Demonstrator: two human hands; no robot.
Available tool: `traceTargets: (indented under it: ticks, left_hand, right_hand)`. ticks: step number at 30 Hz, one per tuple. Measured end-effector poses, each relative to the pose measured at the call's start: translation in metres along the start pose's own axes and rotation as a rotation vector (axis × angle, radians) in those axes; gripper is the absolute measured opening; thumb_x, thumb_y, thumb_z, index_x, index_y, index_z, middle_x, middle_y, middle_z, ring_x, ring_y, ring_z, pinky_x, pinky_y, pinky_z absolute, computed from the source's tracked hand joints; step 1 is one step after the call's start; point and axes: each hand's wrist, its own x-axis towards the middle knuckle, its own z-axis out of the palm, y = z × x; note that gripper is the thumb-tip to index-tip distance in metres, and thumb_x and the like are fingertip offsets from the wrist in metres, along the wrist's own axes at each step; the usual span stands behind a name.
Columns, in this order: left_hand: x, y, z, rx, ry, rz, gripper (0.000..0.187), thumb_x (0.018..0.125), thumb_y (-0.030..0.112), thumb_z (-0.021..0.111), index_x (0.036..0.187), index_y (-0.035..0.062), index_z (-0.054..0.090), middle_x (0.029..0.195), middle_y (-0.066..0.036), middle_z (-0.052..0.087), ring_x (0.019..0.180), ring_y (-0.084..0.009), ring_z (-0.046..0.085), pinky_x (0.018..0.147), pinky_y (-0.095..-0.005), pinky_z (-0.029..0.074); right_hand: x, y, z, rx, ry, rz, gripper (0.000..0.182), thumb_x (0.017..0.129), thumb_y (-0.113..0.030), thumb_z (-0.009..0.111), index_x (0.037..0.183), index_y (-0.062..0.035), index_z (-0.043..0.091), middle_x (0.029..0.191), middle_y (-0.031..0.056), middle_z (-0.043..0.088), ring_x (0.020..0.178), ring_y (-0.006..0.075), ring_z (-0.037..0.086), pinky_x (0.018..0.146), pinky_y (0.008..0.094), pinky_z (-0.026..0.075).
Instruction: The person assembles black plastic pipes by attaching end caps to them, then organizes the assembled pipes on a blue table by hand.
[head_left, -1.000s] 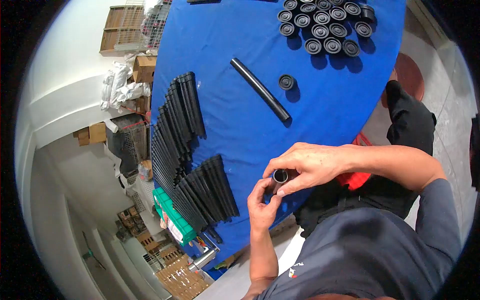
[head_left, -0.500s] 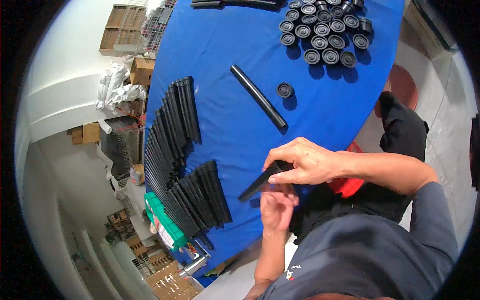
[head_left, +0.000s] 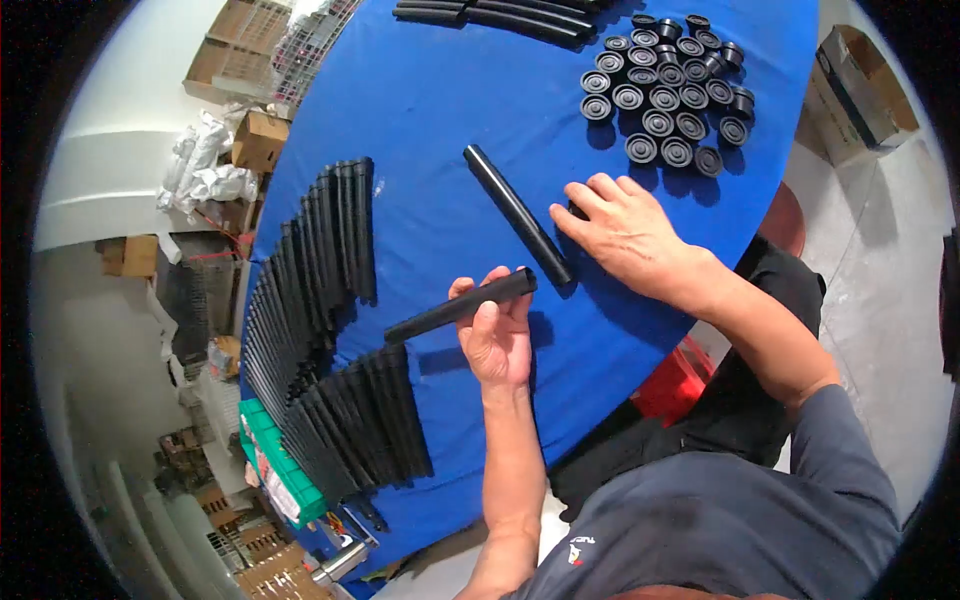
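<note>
We are seeing a fanned stack of black tubes (head_left: 320, 300) lying along the far edge of the blue table (head_left: 440, 110), and more tubes (head_left: 490, 18) lying at its top edge. A green crate (head_left: 275, 470) is sitting below the table, and cardboard boxes (head_left: 258, 140) are standing beside white bags (head_left: 200, 165) on the floor.
</note>
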Motion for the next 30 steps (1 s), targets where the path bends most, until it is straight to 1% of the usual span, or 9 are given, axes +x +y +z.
traceTargets:
  ticks: [5,6,9,13,17,21,24,28,30]
  left_hand:
    - [-0.005,-0.002,0.001,-0.012,0.014,-0.018,0.039,0.092,0.006,0.073,0.125,0.0115,0.054,0.127,-0.023,0.065,0.119,-0.0378,0.065,0.108,-0.0549,0.051]
    - [-0.005,-0.003,-0.001,-0.022,0.006,-0.011,0.039,0.092,0.006,0.072,0.126,0.0116,0.054,0.126,-0.023,0.065,0.120,-0.0384,0.064,0.108,-0.0548,0.051]
    - [-0.006,-0.004,0.001,-0.048,-0.005,0.002,0.036,0.094,0.006,0.070,0.125,0.0115,0.053,0.127,-0.024,0.065,0.122,-0.0405,0.063,0.106,-0.0550,0.052]
    - [-0.007,-0.008,0.004,-0.033,-0.014,0.007,0.032,0.095,0.005,0.068,0.122,0.0113,0.052,0.128,-0.025,0.065,0.124,-0.0440,0.061,0.104,-0.0557,0.054]
    - [-0.007,-0.006,0.009,-0.023,-0.009,-0.008,0.033,0.095,0.004,0.068,0.122,0.0118,0.051,0.129,-0.027,0.063,0.123,-0.0445,0.061,0.102,-0.0561,0.055]
    - [-0.008,-0.006,0.011,-0.015,0.002,-0.018,0.034,0.095,0.004,0.067,0.123,0.0124,0.049,0.129,-0.030,0.062,0.120,-0.0434,0.063,0.099,-0.0556,0.057]
    - [-0.010,-0.008,0.011,-0.010,0.001,-0.008,0.034,0.096,0.004,0.067,0.123,0.0128,0.049,0.128,-0.030,0.062,0.117,-0.0424,0.065,0.098,-0.0545,0.058]
    - [-0.012,-0.011,0.017,-0.048,0.007,0.009,0.033,0.095,0.001,0.067,0.120,0.0103,0.047,0.126,-0.031,0.063,0.117,-0.0399,0.065,0.096,-0.0479,0.061]
    - [-0.012,-0.015,0.015,-0.018,0.019,0.020,0.034,0.095,0.003,0.068,0.121,0.0123,0.049,0.125,-0.030,0.064,0.116,-0.0404,0.066,0.096,-0.0511,0.060]
  right_hand:
    - [-0.008,0.008,-0.006,0.254,0.038,0.110,0.035,0.084,-0.005,0.064,0.119,-0.0064,0.061,0.105,0.0113,0.060,0.097,0.0310,0.064,0.078,0.0425,0.054]
    - [-0.006,0.004,-0.014,0.419,0.063,0.126,0.034,0.086,-0.007,0.069,0.119,-0.0038,0.062,0.104,0.0117,0.063,0.091,0.0295,0.066,0.075,0.0421,0.055]
    - [-0.005,-0.009,-0.030,0.913,-0.150,0.203,0.037,0.086,-0.015,0.076,0.119,-0.0031,0.064,0.104,0.0121,0.066,0.088,0.0250,0.067,0.075,0.0369,0.055]
    - [-0.017,-0.027,-0.012,1.266,-0.180,0.331,0.039,0.091,-0.015,0.075,0.125,-0.0012,0.062,0.103,0.0072,0.067,0.091,0.0128,0.065,0.078,0.0297,0.054]
    - [-0.020,-0.036,-0.006,1.449,-0.148,0.390,0.042,0.092,-0.012,0.075,0.128,0.0014,0.058,0.109,0.0070,0.065,0.096,0.0115,0.064,0.082,0.0291,0.055]
    - [-0.017,-0.035,-0.009,1.296,-0.112,0.295,0.040,0.092,-0.010,0.073,0.128,0.0024,0.058,0.107,0.0093,0.065,0.096,0.0149,0.066,0.082,0.0304,0.055]
    - [-0.013,-0.034,-0.025,0.967,-0.139,0.175,0.040,0.091,-0.009,0.073,0.127,0.0024,0.059,0.105,0.0123,0.064,0.093,0.0206,0.067,0.081,0.0321,0.056]
    - [-0.014,-0.036,-0.026,0.911,-0.061,0.095,0.040,0.091,-0.009,0.072,0.127,0.0022,0.060,0.104,0.0144,0.065,0.090,0.0246,0.067,0.077,0.0337,0.055]
    - [-0.015,-0.035,-0.021,0.914,-0.034,0.072,0.039,0.091,-0.009,0.072,0.126,0.0022,0.060,0.103,0.0144,0.065,0.090,0.0242,0.067,0.076,0.0342,0.054]
